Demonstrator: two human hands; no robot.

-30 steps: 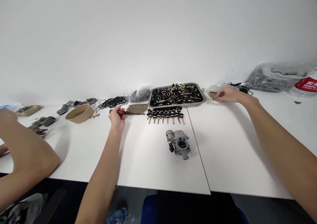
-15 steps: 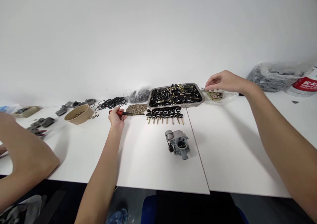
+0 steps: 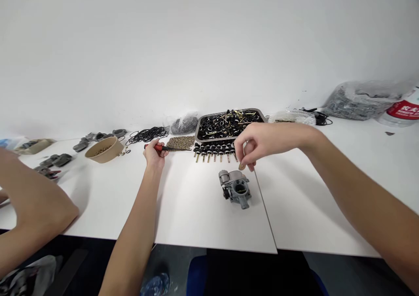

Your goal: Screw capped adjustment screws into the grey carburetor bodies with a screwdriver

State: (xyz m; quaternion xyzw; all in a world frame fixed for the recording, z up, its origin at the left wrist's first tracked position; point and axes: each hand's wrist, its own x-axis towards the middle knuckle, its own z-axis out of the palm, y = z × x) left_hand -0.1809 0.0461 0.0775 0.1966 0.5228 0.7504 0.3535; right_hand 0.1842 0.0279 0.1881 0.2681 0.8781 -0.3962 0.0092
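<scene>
My left hand (image 3: 155,153) is closed around a screwdriver (image 3: 158,147) with a red and black handle, its shaft pointing right over a heap of small brass parts (image 3: 180,142). Between the fingertips of my right hand (image 3: 252,147) is a small brass-coloured plate (image 3: 242,166), just above and behind a grey metal carburetor (image 3: 236,189) on the white table. Behind it, black parts with brass stems (image 3: 216,149) stand in rows before a metal tray (image 3: 197,135) of similar loose parts. My right hand hides some of the row and the tray's corner.
A tan bowl (image 3: 109,153) of brass parts, black rings (image 3: 149,135) and grey castings (image 3: 62,160) are on the left. Another person's arm (image 3: 39,200) rests at the far left. Plastic bags (image 3: 360,100) and a red-labelled bottle (image 3: 404,109) stand at the right.
My right hand has moved left and nearer from the clear bag to above the carburetor, now with the small brass-coloured plate in its fingertips. My left hand has barely moved.
</scene>
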